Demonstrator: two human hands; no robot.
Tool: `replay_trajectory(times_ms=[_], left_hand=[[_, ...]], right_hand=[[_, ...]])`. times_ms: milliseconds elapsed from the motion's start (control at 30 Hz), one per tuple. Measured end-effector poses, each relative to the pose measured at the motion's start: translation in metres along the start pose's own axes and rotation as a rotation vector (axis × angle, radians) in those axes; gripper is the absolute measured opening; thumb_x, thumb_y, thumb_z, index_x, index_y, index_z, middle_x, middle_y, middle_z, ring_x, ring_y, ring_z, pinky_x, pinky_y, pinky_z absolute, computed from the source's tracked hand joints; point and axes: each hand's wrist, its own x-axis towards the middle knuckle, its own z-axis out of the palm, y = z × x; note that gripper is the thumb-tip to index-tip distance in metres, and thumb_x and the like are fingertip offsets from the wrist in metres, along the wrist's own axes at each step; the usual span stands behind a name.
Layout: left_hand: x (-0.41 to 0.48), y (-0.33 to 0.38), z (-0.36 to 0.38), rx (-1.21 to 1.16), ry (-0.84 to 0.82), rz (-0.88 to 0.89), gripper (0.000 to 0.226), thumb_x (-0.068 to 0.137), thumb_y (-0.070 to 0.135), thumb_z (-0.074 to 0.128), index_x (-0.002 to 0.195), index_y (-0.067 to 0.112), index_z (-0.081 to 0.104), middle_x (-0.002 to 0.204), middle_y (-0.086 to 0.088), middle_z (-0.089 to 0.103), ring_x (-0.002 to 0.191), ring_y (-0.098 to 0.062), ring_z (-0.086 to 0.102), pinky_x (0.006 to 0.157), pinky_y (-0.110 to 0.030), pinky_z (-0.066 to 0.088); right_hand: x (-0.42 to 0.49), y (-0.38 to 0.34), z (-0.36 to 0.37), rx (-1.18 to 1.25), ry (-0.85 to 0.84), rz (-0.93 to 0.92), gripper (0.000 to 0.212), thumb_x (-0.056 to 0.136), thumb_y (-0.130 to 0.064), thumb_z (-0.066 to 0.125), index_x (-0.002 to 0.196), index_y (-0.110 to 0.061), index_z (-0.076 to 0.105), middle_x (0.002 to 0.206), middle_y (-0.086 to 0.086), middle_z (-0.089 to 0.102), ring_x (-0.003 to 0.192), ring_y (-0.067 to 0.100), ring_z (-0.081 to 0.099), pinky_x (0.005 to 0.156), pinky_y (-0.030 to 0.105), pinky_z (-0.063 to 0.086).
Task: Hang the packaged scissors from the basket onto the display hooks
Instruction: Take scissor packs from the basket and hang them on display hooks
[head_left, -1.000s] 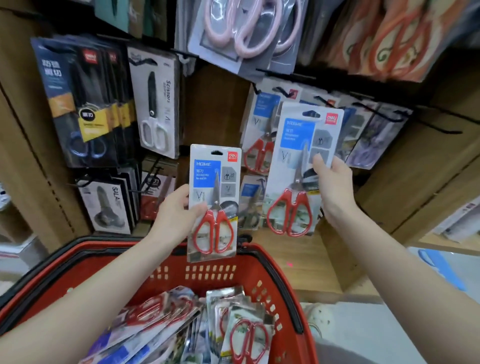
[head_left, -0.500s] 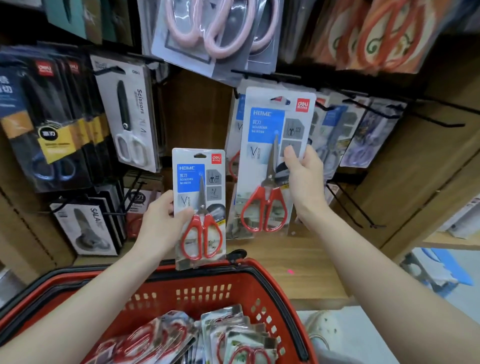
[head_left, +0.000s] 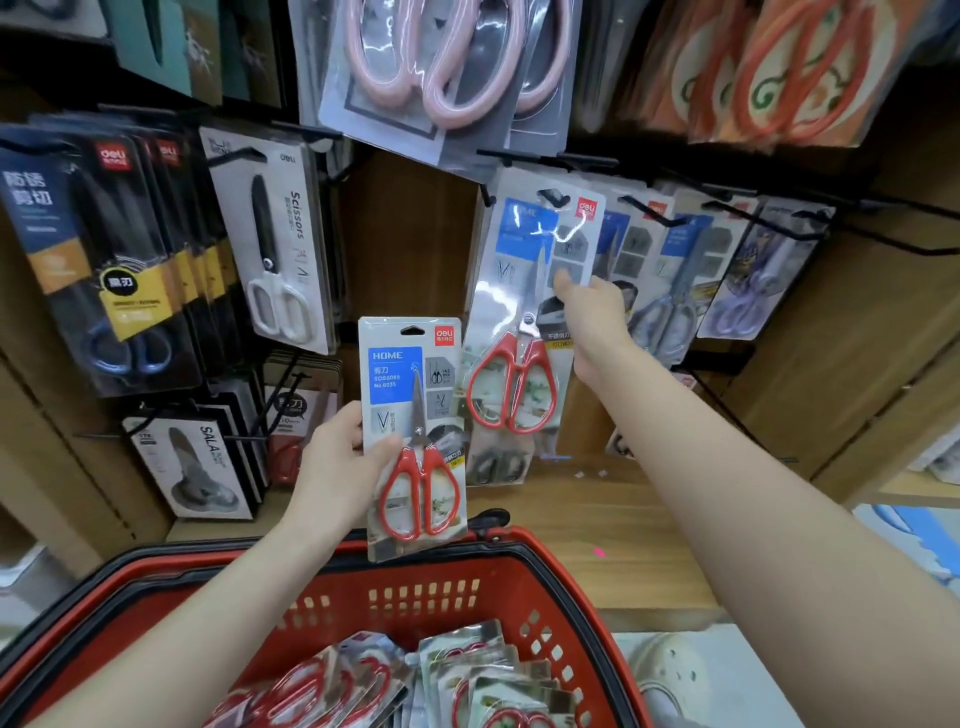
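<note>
And there we were, right at the rack! The right hand's fingers (head_left: 563, 283) were pinching the larger pack of scissors (head_left: 514, 291) by its 3 o'clock edge, thumb across the front, with the right hand (head_left: 595, 317) about halfway up the card. That pack stood on a 12-to-6 line, red handles down, top leaning a touch toward 1. Its hang slot lay at 12 o'clock from the thumb, right at the tip of a display hook (head_left: 555, 197); whether the slot had gone over the wire, we couldn't tell. Down at 7 o'clock from there, the left hand (head_left: 332, 467) gripped the smaller pack of scissors (head_left: 410, 395), thumb on the front, fingers behind. It was upright too, slot at 12, just above the far rim of the red basket (head_left: 415, 618), where more packs (head_left: 478, 675) lay heaped. The right hand was plainly the nearer one to the hooks, so we judged the coming move a short push along the wire, away from us, card kept upright so the slot met it squarely.
</note>
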Motion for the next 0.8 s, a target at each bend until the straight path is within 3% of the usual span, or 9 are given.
replay_trajectory(times_ms=[133, 233, 367, 500, 567, 633, 700, 800], left_hand=[[-0.002, -0.003, -0.007, 0.008, 0.005, 0.007, 0.022, 0.092, 0.007, 0.056, 0.106, 0.022, 0.061, 0.098, 0.009, 0.068, 0.092, -0.007, 0.063, 0.068, -0.019, 0.046], [-0.003, -0.005, -0.014, 0.024, 0.01, 0.002, 0.02, 0.092, 0.008, 0.056, 0.107, 0.019, 0.062, 0.098, 0.005, 0.068, 0.092, -0.01, 0.064, 0.071, -0.023, 0.05], [0.0, -0.003, -0.017, 0.038, 0.0, 0.011, 0.02, 0.092, 0.007, 0.056, 0.109, 0.016, 0.063, 0.1, 0.003, 0.068, 0.094, -0.009, 0.063, 0.072, -0.023, 0.05], [0.003, 0.004, -0.018, 0.029, 0.005, 0.006, 0.022, 0.091, 0.006, 0.057, 0.109, 0.015, 0.063, 0.102, 0.001, 0.069, 0.096, -0.015, 0.065, 0.082, -0.036, 0.053], [0.003, 0.008, -0.018, 0.038, 0.009, 0.01, 0.022, 0.09, 0.005, 0.058, 0.109, 0.015, 0.064, 0.1, 0.0, 0.07, 0.095, -0.017, 0.065, 0.081, -0.035, 0.053], [0.002, 0.014, -0.015, 0.036, 0.008, 0.012, 0.022, 0.09, 0.004, 0.057, 0.108, 0.015, 0.064, 0.099, -0.002, 0.07, 0.093, -0.017, 0.065, 0.076, -0.03, 0.051], [-0.001, 0.021, -0.011, 0.02, -0.001, 0.008, 0.022, 0.091, 0.004, 0.057, 0.108, 0.017, 0.063, 0.102, -0.003, 0.069, 0.094, -0.018, 0.064, 0.077, -0.031, 0.051], [-0.005, 0.028, -0.006, 0.022, -0.013, 0.006, 0.023, 0.091, 0.007, 0.057, 0.112, 0.015, 0.063, 0.103, -0.001, 0.069, 0.096, -0.016, 0.064, 0.081, -0.035, 0.053]], right_hand=[[0.02, -0.002, 0.007, 0.0, 0.044, 0.081, 0.017, 0.093, -0.025, 0.057, 0.088, -0.012, 0.049, 0.101, 0.011, 0.063, 0.099, 0.029, 0.062, 0.095, 0.044, 0.048], [0.031, 0.0, 0.011, -0.093, 0.111, 0.077, 0.021, 0.092, -0.031, 0.059, 0.09, -0.011, 0.055, 0.102, 0.01, 0.063, 0.1, 0.028, 0.059, 0.095, 0.039, 0.046], [0.036, -0.002, 0.012, -0.181, 0.139, 0.087, 0.037, 0.093, -0.034, 0.057, 0.115, -0.004, 0.057, 0.114, 0.012, 0.062, 0.11, 0.03, 0.055, 0.098, 0.04, 0.043], [0.031, 0.004, 0.008, -0.205, 0.074, 0.11, 0.033, 0.09, -0.026, 0.06, 0.115, -0.004, 0.061, 0.119, 0.015, 0.063, 0.112, 0.033, 0.058, 0.1, 0.043, 0.046], [0.027, 0.005, 0.001, -0.187, 0.103, 0.116, 0.028, 0.091, -0.02, 0.061, 0.115, -0.006, 0.059, 0.12, 0.011, 0.06, 0.114, 0.028, 0.055, 0.102, 0.039, 0.043], [0.027, 0.006, -0.005, -0.194, 0.109, 0.089, 0.007, 0.091, -0.015, 0.061, 0.096, -0.013, 0.058, 0.117, 0.01, 0.061, 0.11, 0.026, 0.056, 0.101, 0.037, 0.043], [0.026, 0.005, -0.009, -0.201, 0.098, 0.04, 0.007, 0.089, -0.014, 0.064, 0.086, -0.014, 0.057, 0.113, 0.009, 0.065, 0.105, 0.025, 0.06, 0.098, 0.039, 0.047], [0.021, 0.009, -0.011, -0.172, 0.116, 0.012, 0.014, 0.084, -0.015, 0.071, 0.091, -0.014, 0.058, 0.109, 0.009, 0.065, 0.104, 0.024, 0.061, 0.097, 0.039, 0.048]])
